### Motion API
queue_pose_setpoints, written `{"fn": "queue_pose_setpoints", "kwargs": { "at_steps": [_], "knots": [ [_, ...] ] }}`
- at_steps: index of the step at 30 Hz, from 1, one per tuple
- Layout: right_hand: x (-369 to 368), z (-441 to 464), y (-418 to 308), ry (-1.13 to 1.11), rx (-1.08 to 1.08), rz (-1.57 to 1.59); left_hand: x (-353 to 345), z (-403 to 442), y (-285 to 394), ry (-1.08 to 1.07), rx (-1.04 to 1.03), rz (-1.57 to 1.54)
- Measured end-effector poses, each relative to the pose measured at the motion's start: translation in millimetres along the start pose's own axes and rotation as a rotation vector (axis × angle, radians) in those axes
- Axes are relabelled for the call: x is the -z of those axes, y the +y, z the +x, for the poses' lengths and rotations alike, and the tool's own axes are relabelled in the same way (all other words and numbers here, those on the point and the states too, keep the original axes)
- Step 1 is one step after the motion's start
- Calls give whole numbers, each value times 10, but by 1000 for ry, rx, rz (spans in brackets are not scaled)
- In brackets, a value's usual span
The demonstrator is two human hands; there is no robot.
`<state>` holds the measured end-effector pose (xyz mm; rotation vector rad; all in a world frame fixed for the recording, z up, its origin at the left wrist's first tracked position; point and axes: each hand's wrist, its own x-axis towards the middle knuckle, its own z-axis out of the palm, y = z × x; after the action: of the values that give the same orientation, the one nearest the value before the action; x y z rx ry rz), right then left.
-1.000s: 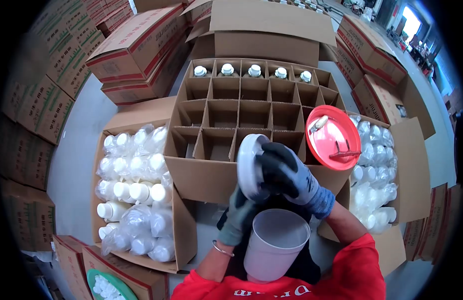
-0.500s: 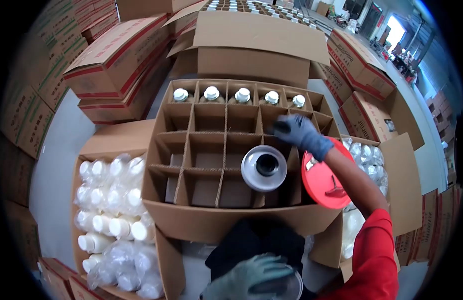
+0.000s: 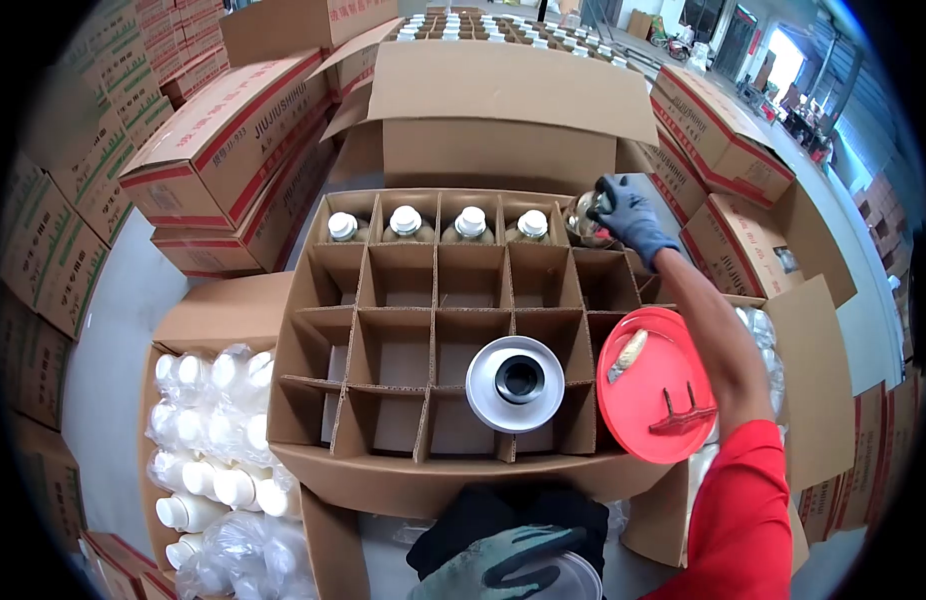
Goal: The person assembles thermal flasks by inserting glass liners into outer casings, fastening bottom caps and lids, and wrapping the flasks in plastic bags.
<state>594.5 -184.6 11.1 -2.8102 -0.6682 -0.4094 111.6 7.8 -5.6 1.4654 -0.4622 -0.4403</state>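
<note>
My right hand (image 3: 633,218), in a grey glove, is closed on a glass bottle (image 3: 585,222) at the back right of a divided carton (image 3: 453,478). The bottle leans, and the hand covers its top. Several white-capped bottles (image 3: 470,225) stand in the back row to its left. My left hand (image 3: 498,568), in a green-grey glove, curls over a clear round container (image 3: 575,574) low in front of me; its lower part is out of frame. A white round piece with a black centre (image 3: 515,384) rests on the front dividers.
A red plate (image 3: 651,400) with a red-handled two-pronged tool (image 3: 683,412) and a small pale-handled item sits at the carton's right. Bagged white bottles (image 3: 223,430) fill a carton at left. Stacked cartons (image 3: 223,150) stand behind.
My right hand has moved back and slightly right, and now grips the rightmost back-row bottle, which has tilted. The view has shifted a little. My left hand stays on the container.
</note>
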Motion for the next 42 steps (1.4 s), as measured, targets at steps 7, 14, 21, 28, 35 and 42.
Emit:
{"fn": "queue_pose_setpoints", "kwargs": {
  "at_steps": [7, 14, 21, 28, 35, 42],
  "knots": [
    [1688, -1444, -600, 163, 79, 987, -193, 283, 70, 662, -220, -93],
    [1469, -3463, -1228, -283, -237, 1730, -180, 140, 604, 886, -567, 691],
    [1526, -4220, -1521, -336, 342, 1030, -319, -482, 1116, 658, -256, 206],
    [1688, -5693, -1273, -467, -100, 1172, -940, -1380, 417, 793, 77, 117],
    [1952, -6070, -1679, -482, -17, 1061, -1731, -2267, -923, 1037, 119, -354],
    [1953, -5483, -1557, 89, 1033, 447, -1332, -2440, -967, 691, 331, 375]
  ]
}}
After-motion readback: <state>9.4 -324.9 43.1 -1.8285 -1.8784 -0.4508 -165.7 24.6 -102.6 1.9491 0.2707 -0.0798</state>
